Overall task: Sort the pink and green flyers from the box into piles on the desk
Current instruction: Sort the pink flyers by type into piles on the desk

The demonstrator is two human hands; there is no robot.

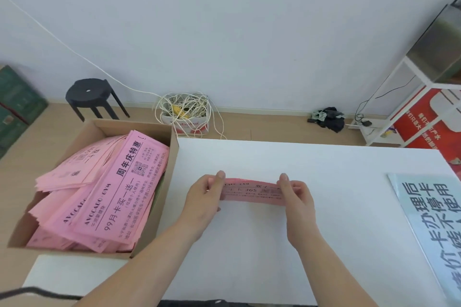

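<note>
Holding a pink flyer (pixel 252 193) by its two short ends, left hand (pixel 202 197) on the left end, right hand (pixel 296 197) on the right. The fingers (pixel 220 178) of both hands are clamped on the paper, thumbs on the upper edge and the rest curled behind. The flyer hangs tilted over the middle of the white surface (pixel 299 244). Can't tell if its lower edge touches, or if it's one sheet or a few.

The box (pixel 107 127) sits just beside the surface on the left, packed with loose pink flyers (pixel 112 194). No green ones clearly in view. No pile on the surface yet, so this looks like the first of the pink pile.

To do it well:
- Lower the near edge first, then lay the flyer flat, print side up.
- Let go with both hands together so it doesn't skew.
- Place it left of centre, near the box, and keep room beside it for a green pile.
- Stay clear of the printed sheet (pixel 429 219) at the right edge.

Thin paper, so it could slide or curl if dropped.
</note>
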